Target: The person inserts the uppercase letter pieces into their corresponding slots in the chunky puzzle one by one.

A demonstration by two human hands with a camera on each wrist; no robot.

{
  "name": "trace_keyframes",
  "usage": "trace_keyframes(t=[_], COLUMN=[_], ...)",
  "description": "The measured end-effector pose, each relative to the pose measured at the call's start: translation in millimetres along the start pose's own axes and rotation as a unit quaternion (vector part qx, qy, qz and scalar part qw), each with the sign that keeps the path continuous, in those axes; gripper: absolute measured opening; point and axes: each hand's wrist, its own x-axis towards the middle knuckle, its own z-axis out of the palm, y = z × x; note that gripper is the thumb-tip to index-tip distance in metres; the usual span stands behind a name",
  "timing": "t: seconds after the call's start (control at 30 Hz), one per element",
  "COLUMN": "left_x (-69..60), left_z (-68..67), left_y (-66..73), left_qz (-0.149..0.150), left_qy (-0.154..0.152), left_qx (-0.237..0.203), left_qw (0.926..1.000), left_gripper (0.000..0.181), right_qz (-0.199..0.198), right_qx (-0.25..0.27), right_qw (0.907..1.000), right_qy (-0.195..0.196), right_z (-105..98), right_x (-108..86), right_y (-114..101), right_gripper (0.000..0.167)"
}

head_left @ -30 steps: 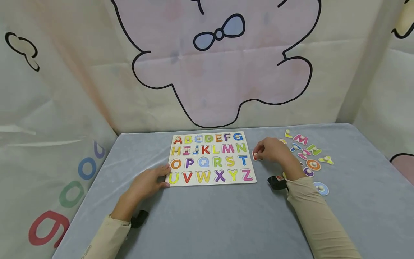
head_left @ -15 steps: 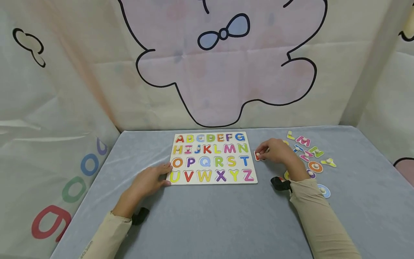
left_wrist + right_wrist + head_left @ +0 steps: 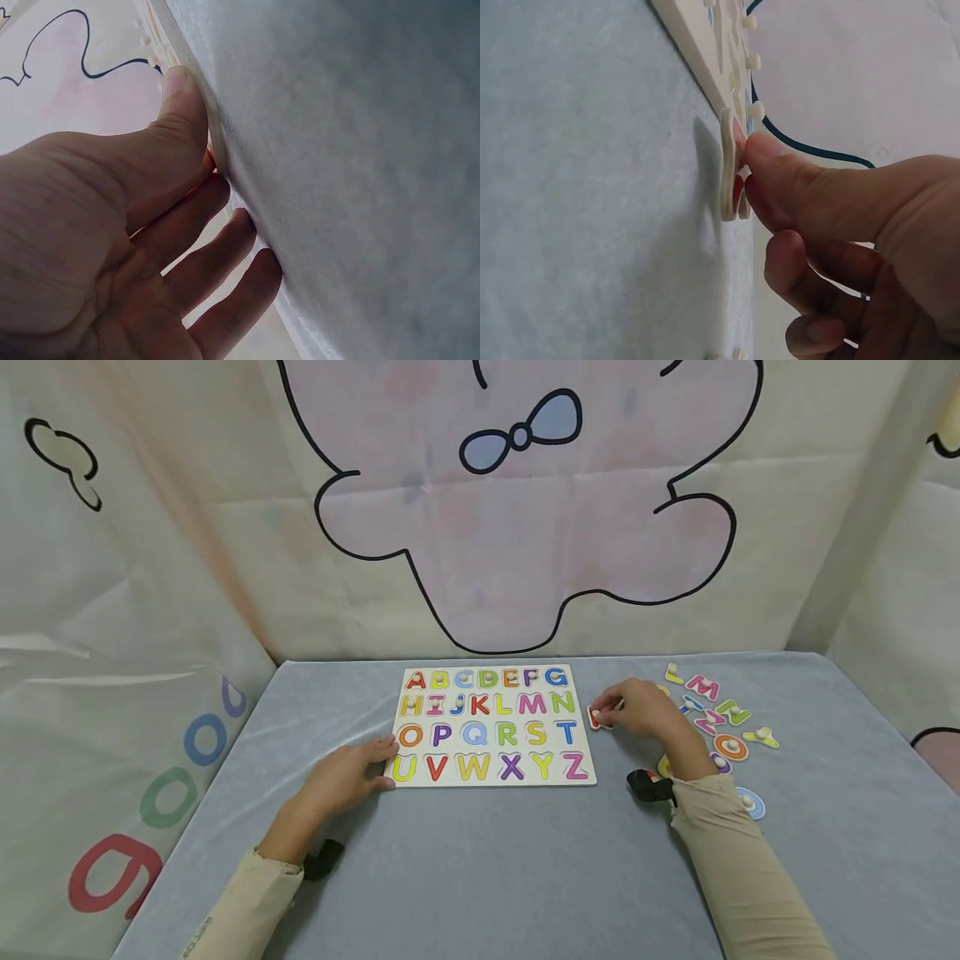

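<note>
Right hand [image 3: 637, 708] pinches a red letter piece [image 3: 595, 718] just beside the right edge of the alphabet board [image 3: 450, 783] on the bench [image 3: 480, 877] in the head view, while the left hand [image 3: 341, 781], fingers loosely extended, touches the board's left edge. Loose letter pieces [image 3: 703, 687], among them a pink M and an orange O, lie farther right; the right sleeve [image 3: 742, 860] and forearm cover some. A to Z reads across the board in four rows; dark marks on the left sleeve [image 3: 243, 906] are too small to read. Behind hangs a backdrop [image 3: 615, 543] with a blue bow. From the left wrist, thumb and fingertips meet the board's edge. From the right wrist, thumb and forefinger grasp the red piece, its letter unclear, near the board's white knobs [image 3: 754, 63].
</note>
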Motion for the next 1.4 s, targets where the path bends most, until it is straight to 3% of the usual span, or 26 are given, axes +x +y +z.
trace_keyframes(t=[0.37,0.5,0.7,1.0,1.2,1.4], left_x=[1.5,2.7,3.1,2.0,1.7,1.1], left_z=[1.5,1.6,2.5,-0.1,1.7,1.4], left_y=[-2.3,-2.0,-1.8,-0.5,-0.8,-2.0], left_qz=[-0.001,0.001,0.008,0.001,0.002,0.007], left_qy=[-0.005,-0.008,-0.006,-0.005,-0.002,0.005], left_qx=[-0.007,-0.009,-0.005,-0.003,-0.001,-0.003], left_qw=[1.0,0.9999,0.9999,1.0,1.0,1.0], left_gripper=[0.063,0.063,0.062,0.063,0.063,0.062], right_qz=[0.007,-0.019,-0.053,-0.057,-0.044,-0.033], right_qx=[-0.003,-0.015,-0.028,-0.029,-0.027,-0.009], right_qw=[0.9997,0.9993,0.998,0.9978,0.9986,0.9994], right_qy=[0.023,0.03,0.022,-0.018,-0.004,0.008], right_z=[0.6,2.4,13.0,36.8,50.8,69.9], right_x=[0.6,5.9,22.2,56.2,73.7,85.3], right_y=[-34.1,-50.4,-79.8,-124.9,-141.2,-141.6], right_gripper=[0.02,0.016,0.013,0.012,0.013,0.012])
